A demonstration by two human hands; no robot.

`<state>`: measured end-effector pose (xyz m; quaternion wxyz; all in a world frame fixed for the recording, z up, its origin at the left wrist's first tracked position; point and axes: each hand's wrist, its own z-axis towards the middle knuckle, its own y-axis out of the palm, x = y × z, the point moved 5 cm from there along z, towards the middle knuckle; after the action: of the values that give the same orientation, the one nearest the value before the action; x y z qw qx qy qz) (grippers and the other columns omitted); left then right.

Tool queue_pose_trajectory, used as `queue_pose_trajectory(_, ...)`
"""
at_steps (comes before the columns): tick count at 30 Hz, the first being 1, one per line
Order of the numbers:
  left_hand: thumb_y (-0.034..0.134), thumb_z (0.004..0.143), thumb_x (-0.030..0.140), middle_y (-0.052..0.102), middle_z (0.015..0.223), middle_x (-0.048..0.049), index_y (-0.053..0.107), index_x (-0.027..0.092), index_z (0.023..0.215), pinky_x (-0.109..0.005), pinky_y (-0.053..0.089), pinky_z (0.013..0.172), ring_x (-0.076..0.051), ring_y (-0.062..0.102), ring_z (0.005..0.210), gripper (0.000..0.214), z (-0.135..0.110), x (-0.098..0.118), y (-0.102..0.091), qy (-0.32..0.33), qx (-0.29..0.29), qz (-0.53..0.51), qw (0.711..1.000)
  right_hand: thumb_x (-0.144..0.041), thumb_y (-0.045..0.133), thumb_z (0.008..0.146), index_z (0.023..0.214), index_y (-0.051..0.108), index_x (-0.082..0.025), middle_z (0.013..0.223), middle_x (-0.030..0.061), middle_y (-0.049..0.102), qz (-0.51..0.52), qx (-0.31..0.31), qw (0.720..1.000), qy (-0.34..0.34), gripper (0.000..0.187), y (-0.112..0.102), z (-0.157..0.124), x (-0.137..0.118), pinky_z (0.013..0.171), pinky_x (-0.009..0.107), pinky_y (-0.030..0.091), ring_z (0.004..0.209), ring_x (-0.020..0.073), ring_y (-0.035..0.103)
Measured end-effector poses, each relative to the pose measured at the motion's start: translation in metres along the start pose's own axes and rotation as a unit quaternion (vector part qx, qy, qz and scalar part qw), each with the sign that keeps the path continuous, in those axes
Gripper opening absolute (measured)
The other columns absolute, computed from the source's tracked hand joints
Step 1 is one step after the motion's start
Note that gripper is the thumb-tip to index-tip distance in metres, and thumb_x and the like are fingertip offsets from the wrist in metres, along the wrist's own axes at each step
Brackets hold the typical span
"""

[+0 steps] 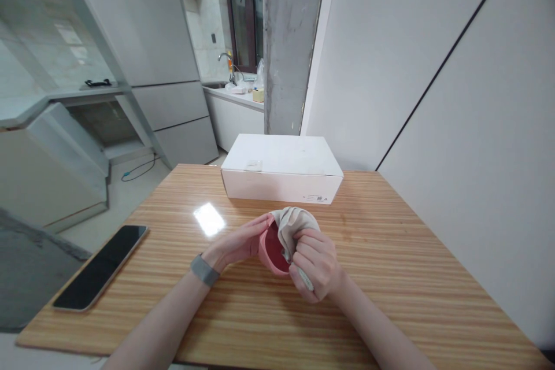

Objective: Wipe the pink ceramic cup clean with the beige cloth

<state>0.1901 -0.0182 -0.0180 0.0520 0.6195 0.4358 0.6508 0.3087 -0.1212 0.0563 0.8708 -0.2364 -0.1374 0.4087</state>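
A small pink cup (273, 251) is tilted on its side over the wooden table (390, 277), its mouth turned toward me. My left hand (236, 244) wraps round its left side and holds it. My right hand (315, 265) is closed on a beige cloth (292, 225), which drapes over the cup's rim and reaches into its inside. A grey band sits on my left wrist.
A closed white cardboard box (281, 169) lies just behind the hands. A black phone (102, 266) rests face up near the table's left edge. A white wall runs along the right side. A fridge and a kitchen counter with a sink stand beyond the table.
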Motion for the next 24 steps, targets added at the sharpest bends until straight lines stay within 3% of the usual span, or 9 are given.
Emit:
queue_pose_trajectory(4,0.082,0.072,0.036,0.067,0.08,-0.0034,0.07,0.012,0.092,-0.021,0.041,0.063,-0.011,0.057,0.067,0.033,-0.001,0.005,0.006,0.026,-0.004,0.014,1.0,-0.014,0.047,0.077,0.057,0.043,-0.024,0.048,-0.0027,0.041,0.021,0.002,1.0,0.009,0.023,-0.002,-0.001,0.003,0.061,0.033,0.049,0.048,0.0145,0.036)
queue_pose_trajectory(10,0.073,0.082,0.037,0.066,0.078,-0.0043,0.07,0.012,0.092,-0.02,0.04,0.059,-0.009,0.055,0.062,0.027,0.002,0.006,0.01,0.061,0.034,0.034,0.997,-0.012,0.045,0.079,0.057,0.044,-0.024,0.05,-0.0022,0.042,0.036,0.01,0.997,0.064,0.025,-0.002,-0.004,0.011,0.064,0.034,0.05,0.05,0.0148,0.039)
queue_pose_trajectory(14,0.072,0.083,0.038,0.068,0.085,-0.0072,0.07,0.01,0.105,-0.02,0.042,0.06,-0.01,0.058,0.066,0.036,0.003,0.007,0.014,0.088,0.052,0.047,0.994,-0.011,0.046,0.08,0.057,0.046,-0.023,0.05,-0.0016,0.045,0.006,0.022,0.996,0.091,0.026,0.002,-0.005,0.012,0.067,0.034,0.05,0.051,0.015,0.04)
queue_pose_trajectory(19,0.075,0.08,0.032,0.07,0.108,-0.0106,0.062,0.016,0.125,-0.021,0.047,0.068,-0.014,0.065,0.081,0.05,0.004,0.006,0.021,0.148,0.073,0.014,0.986,-0.01,0.048,0.081,0.06,0.048,-0.022,0.052,-0.0006,0.047,-0.087,0.043,0.985,0.139,0.025,0.01,-0.004,0.01,0.067,0.035,0.048,0.054,0.0154,0.041)
queue_pose_trajectory(24,0.073,0.081,0.027,0.069,0.117,-0.0106,0.059,0.018,0.129,-0.026,0.05,0.078,-0.018,0.066,0.095,0.051,0.006,0.001,0.027,0.151,0.051,-0.052,0.986,-0.01,0.048,0.08,0.06,0.047,-0.023,0.051,-0.0015,0.046,-0.1,0.049,0.987,0.115,0.024,0.008,0.001,0.007,0.064,0.034,0.047,0.051,0.0148,0.04)
